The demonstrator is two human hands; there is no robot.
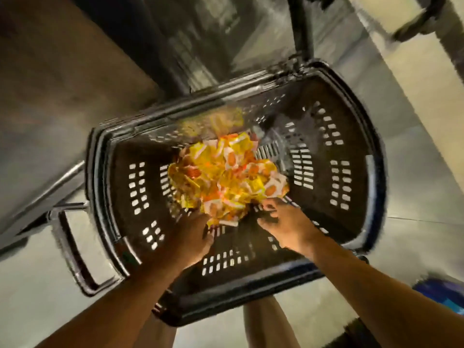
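Where sachets (226, 177) heap, left hand (193, 232) and right hand (286, 224) reach them

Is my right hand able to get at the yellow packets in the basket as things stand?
Probably yes. The right hand is inside the open-topped basket, at the near edge of the packets, and nothing lies between them.

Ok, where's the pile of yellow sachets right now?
In the head view, the sachets lie heaped mid-floor in the black basket, centre frame, with the left hand and right hand at the heap's near edge.
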